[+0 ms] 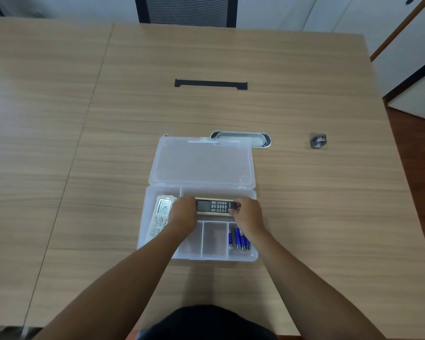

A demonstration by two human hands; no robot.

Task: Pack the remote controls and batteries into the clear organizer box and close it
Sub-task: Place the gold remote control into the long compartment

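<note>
The clear organizer box [254,255] lies open on the table, its lid [201,163] folded back flat. A white remote [161,217] with a lit display rests in the left compartment. Several blue batteries [238,239] lie in the front right compartment. A black and gold remote [216,206] sits crosswise over the long rear compartment. My left hand [183,213] grips its left end and my right hand [248,213] grips its right end.
A grey oval cable grommet [265,141] sits in the table just behind the lid. A small grey object [317,141] lies to the right. A black slot [211,84] marks the table farther back, and a chair [185,11] stands beyond.
</note>
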